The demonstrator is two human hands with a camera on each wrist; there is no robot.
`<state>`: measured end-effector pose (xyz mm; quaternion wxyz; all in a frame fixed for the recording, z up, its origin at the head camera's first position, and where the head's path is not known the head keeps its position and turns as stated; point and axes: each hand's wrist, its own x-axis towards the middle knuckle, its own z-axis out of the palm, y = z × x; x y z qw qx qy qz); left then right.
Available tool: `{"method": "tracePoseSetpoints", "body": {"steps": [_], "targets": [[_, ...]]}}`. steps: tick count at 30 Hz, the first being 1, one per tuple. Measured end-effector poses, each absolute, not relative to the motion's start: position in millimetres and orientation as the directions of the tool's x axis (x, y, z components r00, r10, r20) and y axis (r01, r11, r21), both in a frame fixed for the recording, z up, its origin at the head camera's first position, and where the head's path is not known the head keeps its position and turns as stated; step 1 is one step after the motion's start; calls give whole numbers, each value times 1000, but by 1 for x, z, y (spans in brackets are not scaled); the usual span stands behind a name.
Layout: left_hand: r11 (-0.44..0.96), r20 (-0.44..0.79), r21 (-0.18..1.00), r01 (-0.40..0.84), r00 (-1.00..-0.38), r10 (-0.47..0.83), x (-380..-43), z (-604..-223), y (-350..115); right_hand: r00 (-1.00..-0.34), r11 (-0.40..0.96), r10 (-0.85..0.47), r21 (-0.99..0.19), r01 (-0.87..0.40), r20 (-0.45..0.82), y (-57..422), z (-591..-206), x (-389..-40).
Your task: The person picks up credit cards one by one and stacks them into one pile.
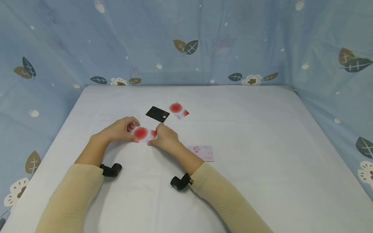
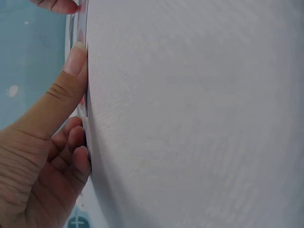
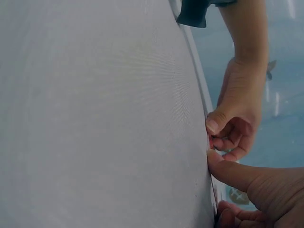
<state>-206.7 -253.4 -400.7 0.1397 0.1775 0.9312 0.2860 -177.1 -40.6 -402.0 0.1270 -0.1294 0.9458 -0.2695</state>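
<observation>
A white card with red circles (image 1: pixel 140 133) lies close over the table between both hands. At its left end, my left hand (image 1: pixel 120 130) holds it by the edges, thumb on the near side and fingers at the far side. The right hand (image 1: pixel 166 137) grips the other end, its thumb at the near edge and forefinger at the far one. In the left wrist view the left thumb (image 2: pixel 76 59) presses along the card's edge, with the other fingers curled behind. The right wrist view shows the right thumb (image 3: pixel 228 171) at the card, seen almost edge-on.
Beyond the hands lie a black card (image 1: pixel 156 114) and a second card with red circles (image 1: pixel 178 110). A pale pink card (image 1: pixel 205 153) is next to the right forearm, which partly covers it. White cloth covers the table (image 1: pixel 262 136); a blue patterned curtain (image 1: pixel 145 38) surrounds it.
</observation>
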Motion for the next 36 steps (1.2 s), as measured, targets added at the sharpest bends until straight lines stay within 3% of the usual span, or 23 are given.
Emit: {"method": "tracePoseSetpoints", "body": {"steps": [9, 25, 36], "targets": [[771, -186, 600, 212, -901, 393, -206, -401, -254, -931, 825, -307, -542, -158, -196, -41, -402, -180], [743, -183, 660, 114, -934, 307, -203, -409, -258, -935, 808, -332, -550, -213, -127, -42, -408, -175], [743, -88, 621, 252, -919, 385, -197, -411, -263, -946, 826, -310, -520, -220, -92, -44, -407, -172]]}}
